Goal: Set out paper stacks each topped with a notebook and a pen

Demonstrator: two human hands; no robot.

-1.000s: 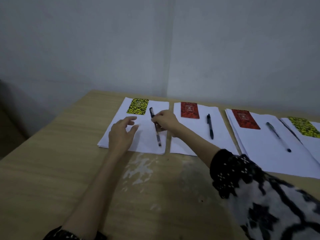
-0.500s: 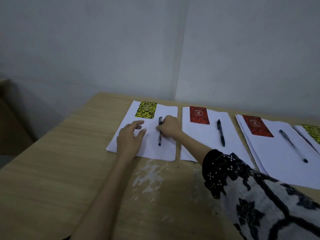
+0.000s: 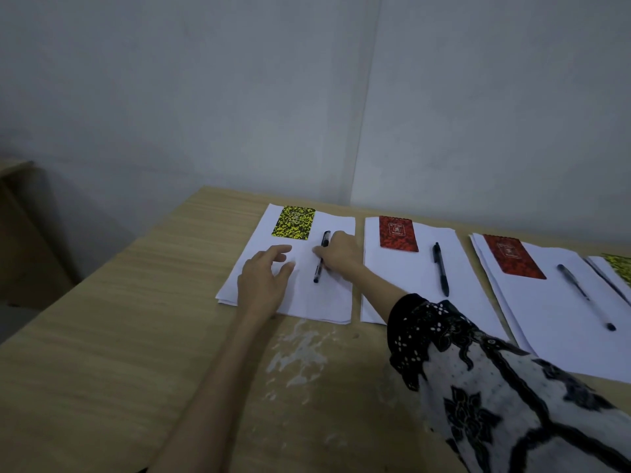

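The leftmost paper stack (image 3: 317,302) carries a yellow-and-black notebook (image 3: 293,222) at its top and a black pen (image 3: 321,257) lying lengthwise. My right hand (image 3: 339,252) rests on that pen with the fingertips pinching its middle. My left hand (image 3: 264,279) lies flat on the same stack, fingers spread, to the left of the pen. To the right, a second stack (image 3: 409,295) holds a red notebook (image 3: 397,233) and a black pen (image 3: 440,269). A third stack (image 3: 553,322) holds a red notebook (image 3: 514,256) and a pen (image 3: 585,297).
The stacks lie in a row on a wooden table (image 3: 119,353) against a grey wall. A fourth stack with a yellow notebook (image 3: 619,268) is cut off at the right edge. A worn white patch (image 3: 300,353) marks the table near me. The table's left edge drops off by a brown cabinet (image 3: 24,233).
My right hand has turned the pen from slanted to nearly straight along the leftmost stack and laid it down. My left hand stayed on the paper. The view has shifted left.
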